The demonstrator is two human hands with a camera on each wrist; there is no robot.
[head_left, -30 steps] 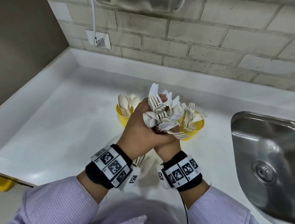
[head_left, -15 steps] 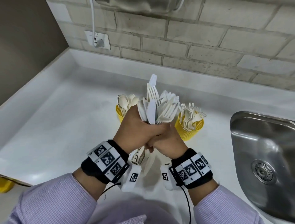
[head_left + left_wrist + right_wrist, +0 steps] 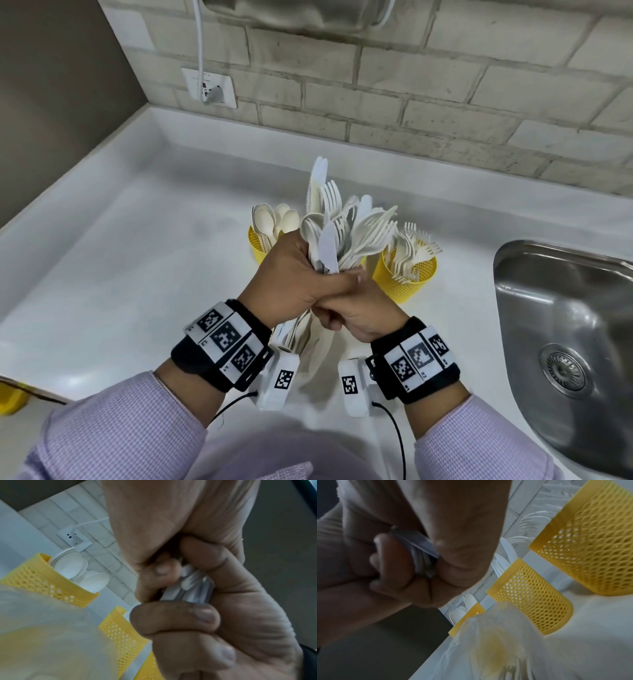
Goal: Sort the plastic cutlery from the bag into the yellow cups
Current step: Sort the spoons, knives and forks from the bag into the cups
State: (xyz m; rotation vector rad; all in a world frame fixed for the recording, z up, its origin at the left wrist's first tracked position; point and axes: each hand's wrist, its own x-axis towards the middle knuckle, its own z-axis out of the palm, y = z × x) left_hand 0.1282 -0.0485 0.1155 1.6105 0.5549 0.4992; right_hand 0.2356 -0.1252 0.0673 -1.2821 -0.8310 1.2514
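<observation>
Both hands hold one upright bundle of white plastic cutlery (image 3: 342, 229), a mix of knives, forks and spoons with heads up. My left hand (image 3: 294, 277) grips the handles high; my right hand (image 3: 352, 308) grips them just below, touching the left. The handles (image 3: 190, 588) show between curled fingers, and again as handles (image 3: 419, 550) in the right wrist view. Behind stand yellow mesh cups: a spoon cup (image 3: 257, 245) at left and a fork cup (image 3: 407, 277) at right. A middle cup (image 3: 530, 595) is hidden by the bundle in the head view. The clear bag (image 3: 318, 353) lies under the hands.
A steel sink (image 3: 565, 342) opens at the right of the white counter (image 3: 120, 274). A brick wall with a wall outlet (image 3: 210, 87) and cord runs along the back. A yellow object (image 3: 10, 397) pokes in at the left edge.
The bundle went from a splayed clump to an upright, more aligned bunch. My right hand slid down to grip below the left, and both hands came slightly nearer.
</observation>
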